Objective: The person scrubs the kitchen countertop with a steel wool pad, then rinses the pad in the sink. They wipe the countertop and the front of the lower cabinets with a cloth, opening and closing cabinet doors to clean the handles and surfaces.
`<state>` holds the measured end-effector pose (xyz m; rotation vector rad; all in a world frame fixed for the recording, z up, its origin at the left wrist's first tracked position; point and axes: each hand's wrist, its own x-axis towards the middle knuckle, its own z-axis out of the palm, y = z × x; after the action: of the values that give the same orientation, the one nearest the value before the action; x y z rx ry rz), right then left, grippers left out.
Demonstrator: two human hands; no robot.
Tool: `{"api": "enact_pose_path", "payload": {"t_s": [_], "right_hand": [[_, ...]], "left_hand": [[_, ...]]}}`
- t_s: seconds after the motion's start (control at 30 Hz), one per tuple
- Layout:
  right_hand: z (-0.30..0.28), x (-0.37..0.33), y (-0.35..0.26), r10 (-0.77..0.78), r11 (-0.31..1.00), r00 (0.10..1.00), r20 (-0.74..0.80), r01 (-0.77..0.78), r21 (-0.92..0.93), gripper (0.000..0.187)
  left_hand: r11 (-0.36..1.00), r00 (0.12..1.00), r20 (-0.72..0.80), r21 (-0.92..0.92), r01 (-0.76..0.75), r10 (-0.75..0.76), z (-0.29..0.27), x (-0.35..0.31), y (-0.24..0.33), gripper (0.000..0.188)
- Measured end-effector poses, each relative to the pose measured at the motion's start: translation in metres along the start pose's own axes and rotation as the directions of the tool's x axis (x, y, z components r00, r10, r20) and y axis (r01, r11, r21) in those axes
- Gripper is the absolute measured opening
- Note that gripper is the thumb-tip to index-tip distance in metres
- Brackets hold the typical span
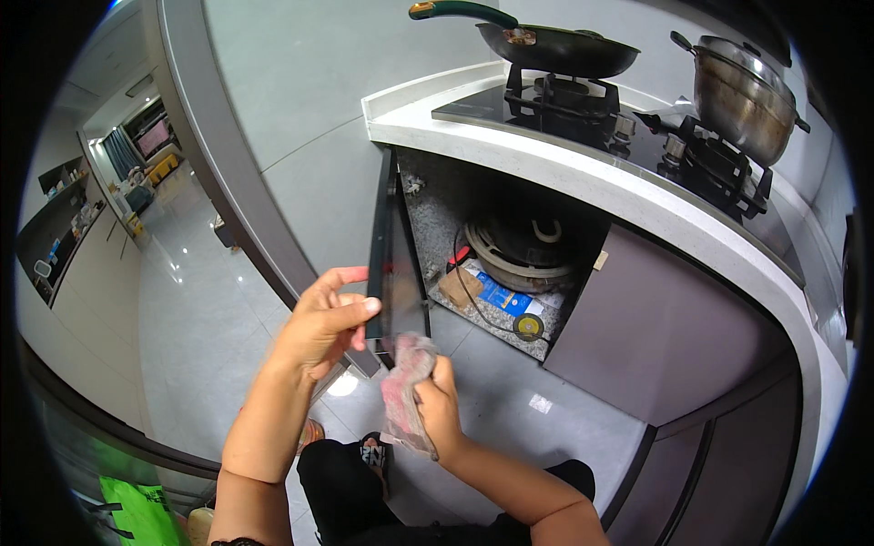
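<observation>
With thumb and fingers on its edge, my left hand (332, 318) grips a dark cabinet door (378, 246) that stands swung out below the counter. Just right of it, my right hand (441, 408) is closed around a crumpled grey and pink cloth (410, 391). The cloth's upper end is close to the lower part of the door; I cannot tell whether it touches. Inside the uncovered cabinet are a round pot with a dark lid (528, 250), a blue and white packet (501, 293), a brown piece (460, 289) and a yellow-centred disc on a dark cord (528, 327).
Above, a white counter (564, 150) carries a gas hob (583, 127) with a green-handled wok (555, 50) and a steel pot (742, 96). A closed cabinet door (655, 309) is to the right. A doorway frame (228, 164) rises at left; a green bag (141, 511) lies lower left.
</observation>
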<state>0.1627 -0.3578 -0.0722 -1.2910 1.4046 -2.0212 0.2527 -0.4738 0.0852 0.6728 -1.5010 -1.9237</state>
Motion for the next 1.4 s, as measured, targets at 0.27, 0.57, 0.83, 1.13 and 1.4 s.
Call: {"api": "enact_pose_path", "payload": {"t_s": [0.27, 0.57, 0.83, 1.13, 1.4], "right_hand": [[-0.053, 0.027, -0.013, -0.253, 0.856, 0.943, -0.217, 0.113, -0.505, 0.022], [-0.134, 0.013, 0.090, -0.150, 0.816, 0.893, -0.423, -0.130, -0.564, 0.024], [-0.204, 0.035, 0.154, -0.143, 0.706, 0.841, -0.523, -0.284, -0.649, 0.017], [-0.180, 0.062, 0.044, -0.613, 0.609, 0.613, -0.499, -0.035, -0.792, 0.015], [-0.149, 0.091, -0.001, -0.397, 0.863, 0.721, -0.568, 0.082, -0.498, 0.035]], "left_hand": [[0.995, 0.996, 0.070, -0.071, 0.068, -0.063, 0.054, 0.033, -0.022, 0.073], [0.926, 0.862, 0.483, -0.234, 0.296, -0.154, 0.091, 0.118, -0.037, 0.016], [0.902, 0.729, 0.684, -0.330, 0.278, 0.026, 0.135, 0.183, -0.062, 0.029], [0.902, 0.588, 0.798, -0.342, 0.262, 0.132, 0.114, 0.215, -0.084, 0.043], [0.962, 0.674, 0.691, -0.124, -0.243, 0.259, 0.096, 0.155, -0.125, 0.049]]}}
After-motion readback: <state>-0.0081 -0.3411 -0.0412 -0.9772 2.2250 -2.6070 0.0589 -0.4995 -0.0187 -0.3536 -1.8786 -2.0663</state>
